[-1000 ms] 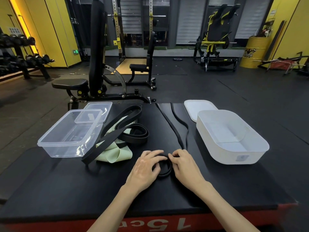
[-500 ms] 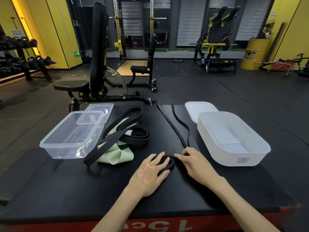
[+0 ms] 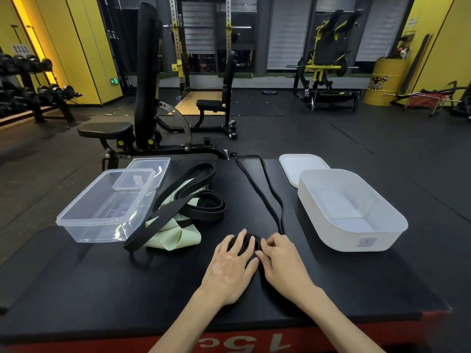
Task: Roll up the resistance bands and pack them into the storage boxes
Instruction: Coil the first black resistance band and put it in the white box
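left hand lies with fingers nearly straight and spread, pressing flat on the coiled end of the thin black band at lower centre. right hand has curled fingers pinching the coil's right edge. the band's loose length runs lengthwise toward upper centre, between clear box and white box.

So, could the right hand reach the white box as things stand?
Probably yes: the white box lies open right of the right hand, bare mat between, though its fingers pinch the thin black band.
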### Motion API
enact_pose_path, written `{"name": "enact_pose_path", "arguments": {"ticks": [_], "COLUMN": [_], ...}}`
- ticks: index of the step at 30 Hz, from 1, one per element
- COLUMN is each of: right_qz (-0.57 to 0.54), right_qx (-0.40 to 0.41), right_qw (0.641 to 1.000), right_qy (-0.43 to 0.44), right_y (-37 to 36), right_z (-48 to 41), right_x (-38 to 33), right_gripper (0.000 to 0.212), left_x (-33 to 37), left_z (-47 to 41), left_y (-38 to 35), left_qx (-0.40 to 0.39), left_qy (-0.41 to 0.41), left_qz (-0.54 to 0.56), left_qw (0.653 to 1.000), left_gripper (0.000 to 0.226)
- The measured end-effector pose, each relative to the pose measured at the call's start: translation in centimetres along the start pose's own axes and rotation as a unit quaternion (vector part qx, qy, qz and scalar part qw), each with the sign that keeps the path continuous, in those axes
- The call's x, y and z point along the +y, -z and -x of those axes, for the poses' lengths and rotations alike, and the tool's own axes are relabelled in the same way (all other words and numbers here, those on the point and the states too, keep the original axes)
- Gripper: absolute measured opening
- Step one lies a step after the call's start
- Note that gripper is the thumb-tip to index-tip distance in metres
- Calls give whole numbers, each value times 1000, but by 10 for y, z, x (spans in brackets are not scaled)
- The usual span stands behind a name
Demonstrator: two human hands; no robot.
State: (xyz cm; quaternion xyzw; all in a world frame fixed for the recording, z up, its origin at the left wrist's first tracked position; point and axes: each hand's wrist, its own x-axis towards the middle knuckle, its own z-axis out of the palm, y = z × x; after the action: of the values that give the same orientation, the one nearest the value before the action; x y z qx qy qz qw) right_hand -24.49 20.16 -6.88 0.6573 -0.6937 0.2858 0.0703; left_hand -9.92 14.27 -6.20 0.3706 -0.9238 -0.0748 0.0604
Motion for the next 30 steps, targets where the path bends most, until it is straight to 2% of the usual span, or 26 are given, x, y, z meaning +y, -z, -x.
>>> {"name": "enact_pose_path", "arguments": {"ticks": [2,4,9,13,16,19,23,26,30], "right_qz": [-9,-10,-32,-35,-15,-5,34,47,61], "right_qx": [-12,-25,-71,-116,-100,-42,-34,-12,-19], "right_qw": [1000,1000,997,992,994,998,997,996,997], "right_qy": [6,15,26,42,48,42,61,72,48], "right_y": [-2,-4,-5,1,9,14,11,5,-3], "right_z": [-4,-11,-16,-17,-19,-19,-17,-14,-10], "right_x": [-1,-2,7,20,35,48,38,19,7], "right_gripper": [15,13,29,40,37,26,21,4,21], "left_x": [-3,-9,-25,-26,-22,-17,-9,-2,2], "left_z": [-1,-5,-21,-24,-22,-24,-24,-25,-23], "left_y": [4,6,11,6,4,3,-1,-4,-6], "left_qx": [-12,-3,45,8,17,22,29,30,35], "left_qy": [-5,-8,-38,-79,-51,-16,32,74,82], "left_qz": [31,36,-17,-28,-24,-20,-24,-33,-26], "left_qw": [999,999,998,996,998,999,999,996,996], "left_gripper": [54,56,81,83,80,60,57,64,83]}}
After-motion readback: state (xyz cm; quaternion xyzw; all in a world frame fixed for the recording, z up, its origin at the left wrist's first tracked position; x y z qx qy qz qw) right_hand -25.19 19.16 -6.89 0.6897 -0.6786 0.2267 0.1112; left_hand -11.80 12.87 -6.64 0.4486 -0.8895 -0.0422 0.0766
